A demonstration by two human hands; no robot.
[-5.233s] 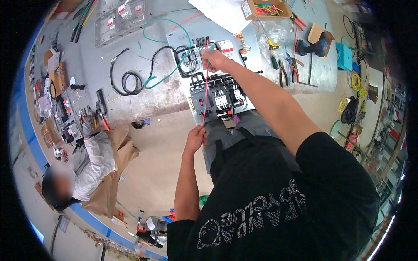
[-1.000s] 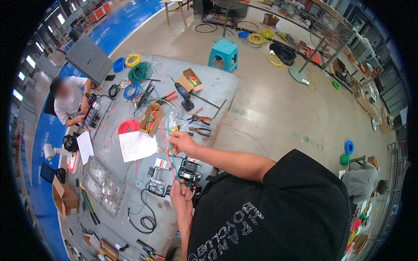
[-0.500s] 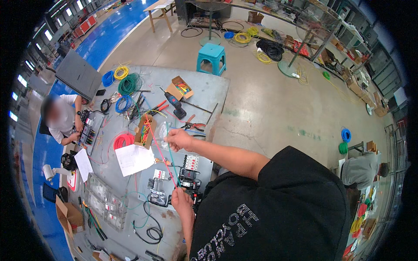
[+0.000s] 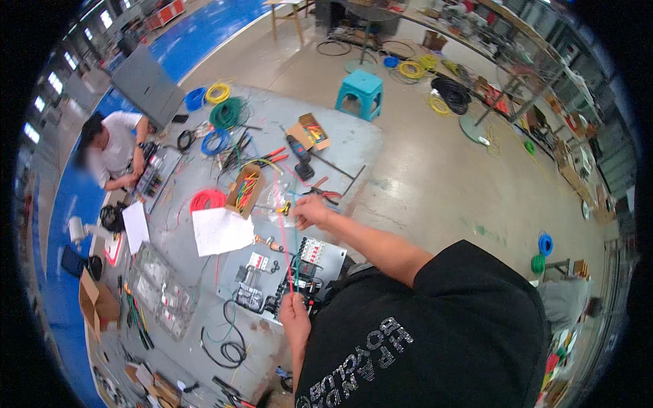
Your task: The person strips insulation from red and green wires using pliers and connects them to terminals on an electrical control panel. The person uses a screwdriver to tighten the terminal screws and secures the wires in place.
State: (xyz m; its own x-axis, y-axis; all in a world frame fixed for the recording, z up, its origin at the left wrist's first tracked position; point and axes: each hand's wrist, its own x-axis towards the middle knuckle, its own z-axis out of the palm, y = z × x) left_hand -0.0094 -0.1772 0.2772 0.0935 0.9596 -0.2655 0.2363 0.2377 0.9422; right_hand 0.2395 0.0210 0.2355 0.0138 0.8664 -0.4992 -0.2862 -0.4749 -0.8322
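Observation:
My left hand (image 4: 294, 313) is closed around the lower ends of a red wire (image 4: 282, 234) and a green wire (image 4: 296, 258), which run upward from it side by side. Farther up, my right hand (image 4: 311, 211) is pinched at the green wire; its fingertips are small and slightly blurred. Beneath the wires lies a metal mounting plate (image 4: 333, 255) with a white circuit breaker (image 4: 312, 251) and black electrical parts (image 4: 307, 275) on it. A smaller white breaker (image 4: 258, 261) and a clear-covered block (image 4: 252, 289) sit at its left side.
Around the plate are a paper sheet (image 4: 221, 232), a box of coloured cable ties (image 4: 245, 192), pliers (image 4: 325, 193) and a cordless drill (image 4: 300, 158). A clear plastic case (image 4: 160, 292) lies left. Across the table, another person (image 4: 115, 149) handles a similar assembly. A turquoise stool (image 4: 360, 92) stands beyond.
The view has shifted, so the table appears farther right and tilted. Both hands stay on the wires, and my right hand has come slightly nearer the plate.

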